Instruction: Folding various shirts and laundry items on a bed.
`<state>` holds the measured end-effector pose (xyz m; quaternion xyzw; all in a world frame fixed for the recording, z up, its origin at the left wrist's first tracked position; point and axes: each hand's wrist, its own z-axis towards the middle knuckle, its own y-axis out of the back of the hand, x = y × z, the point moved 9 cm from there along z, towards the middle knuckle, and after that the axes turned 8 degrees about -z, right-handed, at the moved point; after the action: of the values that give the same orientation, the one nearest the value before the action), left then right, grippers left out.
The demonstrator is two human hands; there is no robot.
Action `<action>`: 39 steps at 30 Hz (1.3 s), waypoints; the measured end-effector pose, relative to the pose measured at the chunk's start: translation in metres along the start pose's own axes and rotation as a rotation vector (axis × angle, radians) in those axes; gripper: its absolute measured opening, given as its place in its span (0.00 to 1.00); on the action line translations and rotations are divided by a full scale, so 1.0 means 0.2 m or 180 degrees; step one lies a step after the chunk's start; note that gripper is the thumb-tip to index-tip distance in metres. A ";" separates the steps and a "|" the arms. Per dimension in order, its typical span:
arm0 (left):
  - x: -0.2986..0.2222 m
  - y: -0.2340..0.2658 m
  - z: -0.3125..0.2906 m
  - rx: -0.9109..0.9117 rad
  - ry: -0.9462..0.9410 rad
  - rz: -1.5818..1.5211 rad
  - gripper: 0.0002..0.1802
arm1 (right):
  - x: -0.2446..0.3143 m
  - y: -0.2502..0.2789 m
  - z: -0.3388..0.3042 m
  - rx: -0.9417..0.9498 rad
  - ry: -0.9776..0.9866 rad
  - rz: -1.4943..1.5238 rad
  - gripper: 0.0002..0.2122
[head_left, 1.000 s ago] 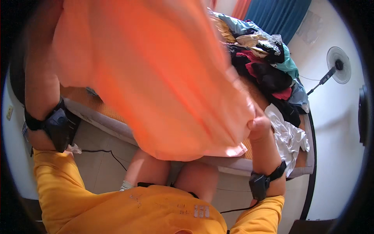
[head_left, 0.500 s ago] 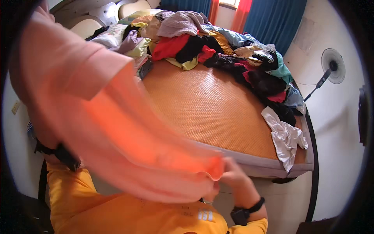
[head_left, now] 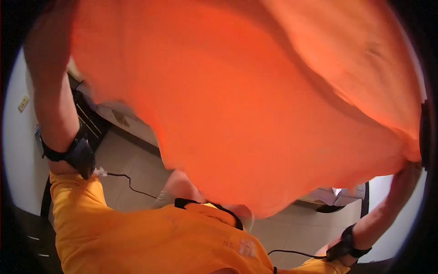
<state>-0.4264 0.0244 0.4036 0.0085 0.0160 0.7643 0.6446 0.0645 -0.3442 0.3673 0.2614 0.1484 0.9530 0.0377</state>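
A wide orange-pink shirt is stretched up in front of me and fills most of the view. Its lower edge hangs in waves above my yellow clothing. At the right side my right hand is closed on a gathered corner of the cloth, its fingers partly covered. On the other side my left hand is raised to the upper left edge, dark and blurred. The shirt hangs from it, though its fingers are mostly hidden. Both wrists wear black straps with small dark boxes.
Behind the cloth, bits of the bed's side and its right corner show. Dark furniture stands at the left. A black cable crosses the tiled floor, and another runs near my right wrist. A wall socket is far left.
My right hand has swung outward to the right and up, spreading the shirt wide. The cloth now hides the bed top, the clothes pile and the fan.
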 end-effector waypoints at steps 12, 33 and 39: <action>0.69 -1.05 -0.69 0.1921 0.1171 0.0182 0.15 | -0.21 -1.23 0.06 0.1361 0.0461 -0.0638 0.09; 0.67 -2.27 -2.03 0.3868 0.0466 0.0755 0.27 | -1.07 -2.60 -0.77 0.2744 0.1089 -0.2043 0.23; 1.45 -1.74 -2.08 0.2838 0.1585 0.1537 0.28 | -1.82 -2.14 -0.52 0.2082 -0.1358 -0.2403 0.27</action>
<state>-0.1476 0.3635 -0.0266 0.1029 0.4866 0.7883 0.3622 0.3227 -0.0182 -0.0256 0.3756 0.5099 0.7031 0.3234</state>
